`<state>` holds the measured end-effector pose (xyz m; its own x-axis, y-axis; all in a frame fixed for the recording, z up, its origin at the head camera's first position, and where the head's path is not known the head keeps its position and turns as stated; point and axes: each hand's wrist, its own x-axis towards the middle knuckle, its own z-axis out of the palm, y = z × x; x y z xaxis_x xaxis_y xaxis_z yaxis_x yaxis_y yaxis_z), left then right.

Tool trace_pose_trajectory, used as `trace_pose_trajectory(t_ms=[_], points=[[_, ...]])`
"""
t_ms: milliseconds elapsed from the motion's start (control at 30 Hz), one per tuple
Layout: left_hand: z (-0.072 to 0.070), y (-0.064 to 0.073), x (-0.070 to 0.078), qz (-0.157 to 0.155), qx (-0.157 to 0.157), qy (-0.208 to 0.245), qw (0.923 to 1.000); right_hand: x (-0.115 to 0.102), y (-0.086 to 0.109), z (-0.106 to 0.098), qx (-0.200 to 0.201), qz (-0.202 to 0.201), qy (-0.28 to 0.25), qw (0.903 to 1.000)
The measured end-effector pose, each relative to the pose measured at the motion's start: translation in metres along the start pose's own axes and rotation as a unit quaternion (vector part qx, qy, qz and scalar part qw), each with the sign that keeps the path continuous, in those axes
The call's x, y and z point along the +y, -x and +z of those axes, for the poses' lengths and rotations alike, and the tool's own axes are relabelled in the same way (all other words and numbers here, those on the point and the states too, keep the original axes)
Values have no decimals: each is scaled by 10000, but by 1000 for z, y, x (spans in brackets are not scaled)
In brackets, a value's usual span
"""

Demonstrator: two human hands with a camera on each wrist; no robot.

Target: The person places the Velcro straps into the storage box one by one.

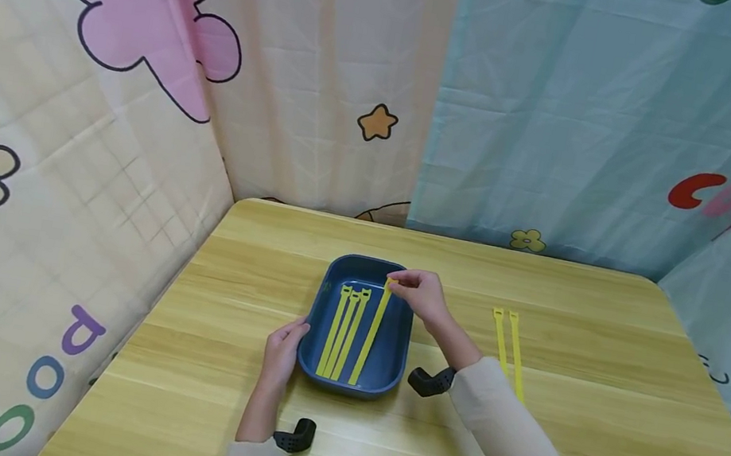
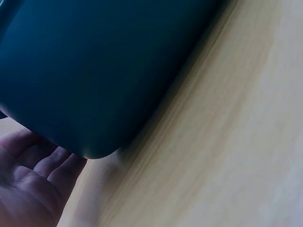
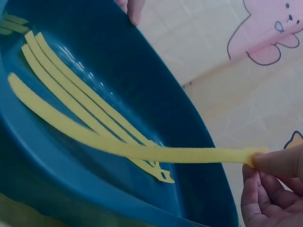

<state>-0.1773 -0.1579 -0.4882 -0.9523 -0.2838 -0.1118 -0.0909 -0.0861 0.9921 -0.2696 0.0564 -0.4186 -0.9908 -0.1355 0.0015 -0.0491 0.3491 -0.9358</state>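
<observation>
Yellow strap (image 1: 370, 338) is going into the blue tray (image 1: 391, 361), next to three others (image 1: 341, 329). Right hand (image 1: 423, 294) pinches its top end; left hand (image 1: 282, 350), fingers relaxed, steadies the tray's corner. Looks like letting go comes next, then the two straps on the desk (image 1: 509, 347).

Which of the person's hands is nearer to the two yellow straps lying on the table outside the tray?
Right. The right hand is beside the two straps; the left hand is beyond the tray.

Three straps (image 1: 341, 330) in tray (image 1: 398, 346), two straps (image 1: 509, 347) right of it
</observation>
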Motion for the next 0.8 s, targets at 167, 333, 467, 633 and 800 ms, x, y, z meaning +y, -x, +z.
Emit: trace_pose_trajectory(t_ms=[167,333,467,633,800], points=[[0,0,1,54,6,-12,10000,4,-6,3,20,155,54,9999],[1,0,0,105,40,-25,9999,9,-11,7,22,276,173,9995],[1,0,1,64,63,-7,10000,10,-13,10,30,316,255,9992],[1,-1,1,80,52,17,10000,10,-14,15,-2,289,409,9987],[0,-1,1,52,37,1,10000,11,-15,21,35,224,615,9978]])
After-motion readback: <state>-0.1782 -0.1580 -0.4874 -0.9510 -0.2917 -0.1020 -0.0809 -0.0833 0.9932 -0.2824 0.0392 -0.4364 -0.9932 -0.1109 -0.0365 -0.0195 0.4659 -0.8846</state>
